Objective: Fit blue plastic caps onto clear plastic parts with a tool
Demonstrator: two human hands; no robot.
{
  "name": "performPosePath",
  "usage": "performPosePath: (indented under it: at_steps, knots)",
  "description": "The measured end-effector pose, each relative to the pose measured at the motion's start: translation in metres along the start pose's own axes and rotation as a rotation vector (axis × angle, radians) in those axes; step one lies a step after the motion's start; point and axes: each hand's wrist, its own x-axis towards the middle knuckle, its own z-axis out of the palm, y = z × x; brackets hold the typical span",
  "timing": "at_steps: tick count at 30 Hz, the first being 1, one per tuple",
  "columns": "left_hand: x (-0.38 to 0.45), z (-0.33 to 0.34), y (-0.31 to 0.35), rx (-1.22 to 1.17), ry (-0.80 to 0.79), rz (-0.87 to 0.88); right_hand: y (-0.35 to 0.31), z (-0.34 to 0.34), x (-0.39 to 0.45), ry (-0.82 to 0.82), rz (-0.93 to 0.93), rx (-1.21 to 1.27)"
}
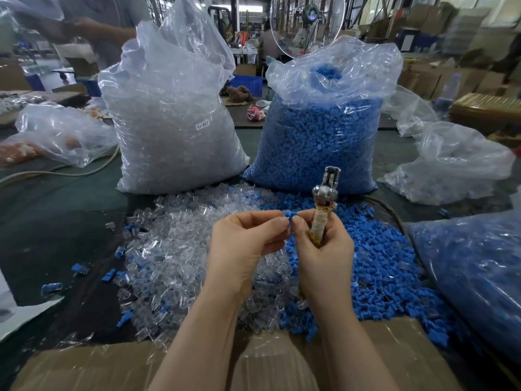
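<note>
We hold both hands up over the dark green table [70, 198], meeting at the centre of the view. Our left hand [245, 244] curls its fingers, and thumb and forefinger pinch a small blue plastic cap [289, 214] at its left end; the cap pokes out toward three o'clock from those fingertips. Our right hand [321, 249] meets it from the other side — its thumb and forefinger tip touch the cap's right end — while the remaining fingers wrap the tape-bound handle of a metal hand tool [324, 198], which stands upright with its steel head at twelve o'clock above the knuckles. Whether a clear part sits in the cap we cannot tell.

Below the hands, at about eight o'clock, spreads a loose heap of clear plastic parts [174, 258]; at four o'clock lies a heap of loose blue caps [380, 263], the two touching and mixing where they meet. Behind them stand two tall transparent sacks side by side — one of clear parts [174, 114] at eleven o'clock, one of blue caps [321, 136] at one o'clock. A flat brown cardboard sheet [84, 365] lies at six o'clock.
</note>
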Motion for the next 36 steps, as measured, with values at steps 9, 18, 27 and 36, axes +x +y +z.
performPosePath:
  at_steps: [9, 18, 27, 36]
  knots:
    - [-0.001, 0.001, -0.001, 0.183, 0.020, 0.167, -0.003, 0.001, 0.000, -0.014, 0.007, -0.065]
    - [0.003, 0.002, -0.007, 0.268, 0.083, 0.237, -0.003, -0.001, 0.004, -0.087, 0.106, -0.049]
    - [0.003, 0.001, -0.010, 0.279, 0.078, 0.284, -0.005, 0.002, 0.003, -0.038, 0.150, -0.085]
    - [0.005, -0.003, -0.011, 0.291, 0.062, 0.313, -0.008, 0.002, 0.003, -0.042, 0.182, -0.127]
